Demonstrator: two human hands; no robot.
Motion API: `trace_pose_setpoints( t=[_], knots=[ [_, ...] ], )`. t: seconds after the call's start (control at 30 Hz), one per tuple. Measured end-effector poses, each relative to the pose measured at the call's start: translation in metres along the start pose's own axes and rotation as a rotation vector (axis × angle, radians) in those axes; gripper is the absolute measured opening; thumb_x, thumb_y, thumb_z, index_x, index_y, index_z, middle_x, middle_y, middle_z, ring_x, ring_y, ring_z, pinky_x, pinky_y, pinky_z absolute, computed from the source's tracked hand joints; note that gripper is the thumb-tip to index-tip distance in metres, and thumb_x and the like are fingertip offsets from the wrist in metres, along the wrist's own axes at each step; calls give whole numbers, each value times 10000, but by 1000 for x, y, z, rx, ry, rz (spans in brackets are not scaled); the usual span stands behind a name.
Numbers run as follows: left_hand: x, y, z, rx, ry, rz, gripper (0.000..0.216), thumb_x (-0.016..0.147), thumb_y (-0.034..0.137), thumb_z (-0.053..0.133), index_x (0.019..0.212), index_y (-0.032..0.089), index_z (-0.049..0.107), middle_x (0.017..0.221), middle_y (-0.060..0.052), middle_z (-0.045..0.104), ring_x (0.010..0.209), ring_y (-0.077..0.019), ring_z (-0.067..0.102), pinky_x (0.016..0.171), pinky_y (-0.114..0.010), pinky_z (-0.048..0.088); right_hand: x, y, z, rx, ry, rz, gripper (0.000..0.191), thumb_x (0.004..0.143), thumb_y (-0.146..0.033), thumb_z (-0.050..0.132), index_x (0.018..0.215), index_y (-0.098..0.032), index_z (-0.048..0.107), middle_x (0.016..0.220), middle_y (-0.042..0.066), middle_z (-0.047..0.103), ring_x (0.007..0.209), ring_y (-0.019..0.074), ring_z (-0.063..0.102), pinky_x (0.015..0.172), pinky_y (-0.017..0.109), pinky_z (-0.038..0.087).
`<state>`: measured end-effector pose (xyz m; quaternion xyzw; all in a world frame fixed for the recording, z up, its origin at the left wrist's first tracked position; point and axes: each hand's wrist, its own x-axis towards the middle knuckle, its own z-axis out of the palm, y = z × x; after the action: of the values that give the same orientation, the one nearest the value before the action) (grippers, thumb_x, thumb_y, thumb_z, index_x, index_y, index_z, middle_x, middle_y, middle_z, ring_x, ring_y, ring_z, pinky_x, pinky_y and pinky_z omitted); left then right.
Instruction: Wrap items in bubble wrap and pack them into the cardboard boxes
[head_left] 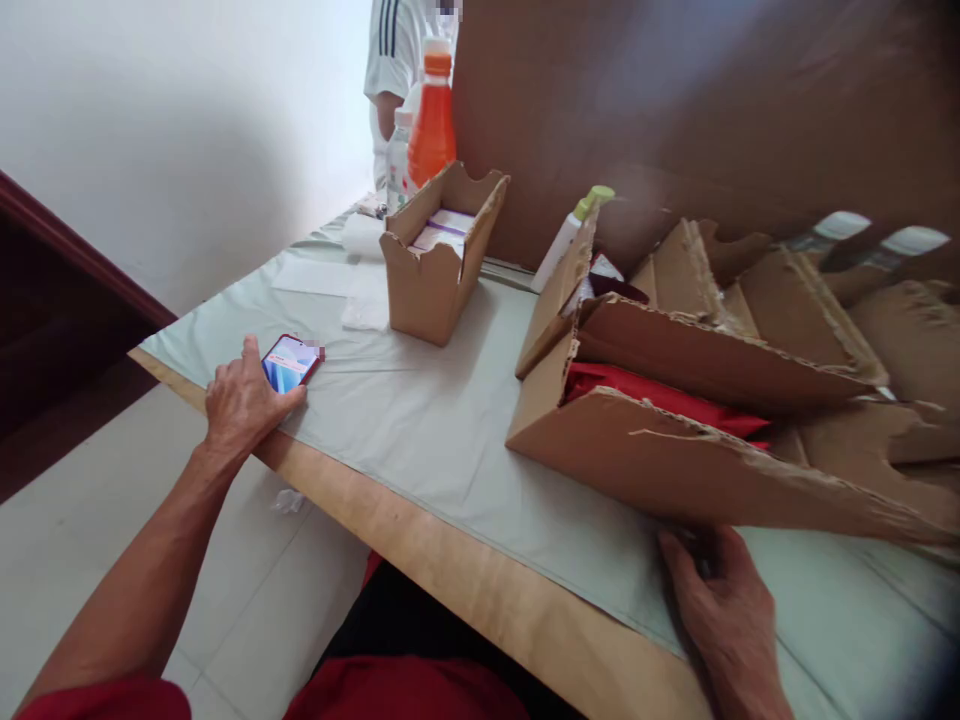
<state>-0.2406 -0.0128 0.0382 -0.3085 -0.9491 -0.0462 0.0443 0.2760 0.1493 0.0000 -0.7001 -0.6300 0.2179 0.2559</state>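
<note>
On the table near its left edge lies a smartphone [291, 364] with a lit screen and a dark red case. My left hand [244, 395] rests around its near left end, thumb and index finger spread on either side. Toward the right, a large divided cardboard box [637, 465] holds a red packet [667, 400] in its front compartment. My right hand [720, 600] is on the table at the box's lower front edge, thumb apart from the fingers. Its fingertips are partly hidden in shadow by the box, and I see nothing held.
A smaller cardboard box [424, 295] with white packs stands farther back, beside an orange drink bottle [433, 125]. Behind the large box are a green-topped pump bottle [562, 245] and white-capped bottles. A person in a white shirt [394, 50] is beyond the table.
</note>
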Motion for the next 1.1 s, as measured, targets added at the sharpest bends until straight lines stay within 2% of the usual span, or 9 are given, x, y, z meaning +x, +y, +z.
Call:
trace_pose_setpoints(
  t=[0.17,0.4,0.63,0.83,1.03,1.1],
  knots=[
    [0,-3,8,7,57,44,1028,801,512,663,1619,23,277,1244,-268,674,1217,-476,604,1030,-554,494,-1,-12,-4,-36,-33,79,532,664,-649,634,1030,-263,631,931,129,752,866,383,691,846,533,520],
    [-27,-1,14,-140,228,152,1030,841,535,632,1640,28,227,1315,-256,634,1230,-443,571,1087,-552,447,-8,-14,-6,-75,-51,69,448,775,-625,656,1064,-286,617,1028,125,751,974,401,697,884,529,519],
    [-39,3,11,-229,303,162,1003,897,562,588,1657,42,189,1379,-255,607,1261,-440,545,1122,-579,413,-11,-24,-7,-89,-4,80,370,757,-607,679,966,-307,622,923,89,745,722,328,648,744,500,521],
    [-26,-1,18,-172,268,108,1008,863,546,622,1641,23,253,1364,-257,617,1265,-441,555,1116,-551,416,-8,-22,-6,-79,-13,102,384,732,-619,693,962,-319,623,892,79,740,664,318,627,704,498,515],
    [8,-1,18,-61,163,-16,1025,820,475,654,1623,-18,253,1261,-282,666,1228,-474,586,1062,-574,451,-8,-19,-6,-86,-37,111,399,777,-625,662,1022,-312,622,1015,111,753,935,388,694,859,522,522],
    [22,-3,16,-47,127,-51,1012,821,465,639,1615,-33,257,1250,-298,676,1216,-482,602,1040,-581,470,-9,-18,-6,-84,-38,115,411,782,-632,658,1041,-314,622,1038,113,755,894,373,689,847,517,526]
  ],
)
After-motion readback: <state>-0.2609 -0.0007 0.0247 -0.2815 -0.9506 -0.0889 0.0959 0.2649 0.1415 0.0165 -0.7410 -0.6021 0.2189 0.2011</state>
